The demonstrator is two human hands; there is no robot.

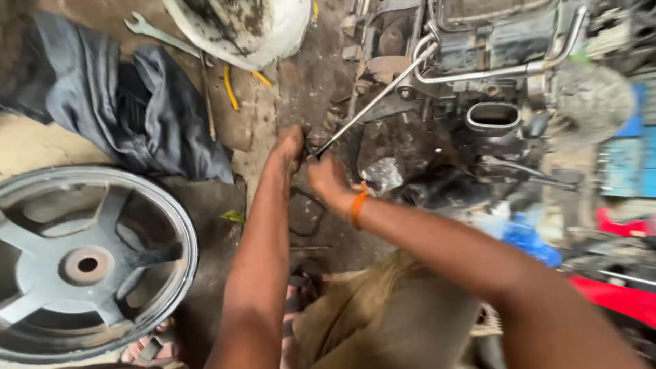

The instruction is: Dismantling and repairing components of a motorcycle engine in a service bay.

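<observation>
A grey spoked alloy wheel rim [85,263] is seen lying flat on the dirt floor [307,82] at the left edge, with a crumpled dark blue cloth [130,102] behind it and a steel spanner [160,34] beyond that. Just right of centre, the left hand [290,145] is closed around the near end of a long thin metal rod [369,109]; the right hand [328,179], banded with an orange wrist thread [358,205], is curled just beside it, its grip on the rod unclear. The rod is angled up to a greasy dark engine block [492,116] on the right.
</observation>
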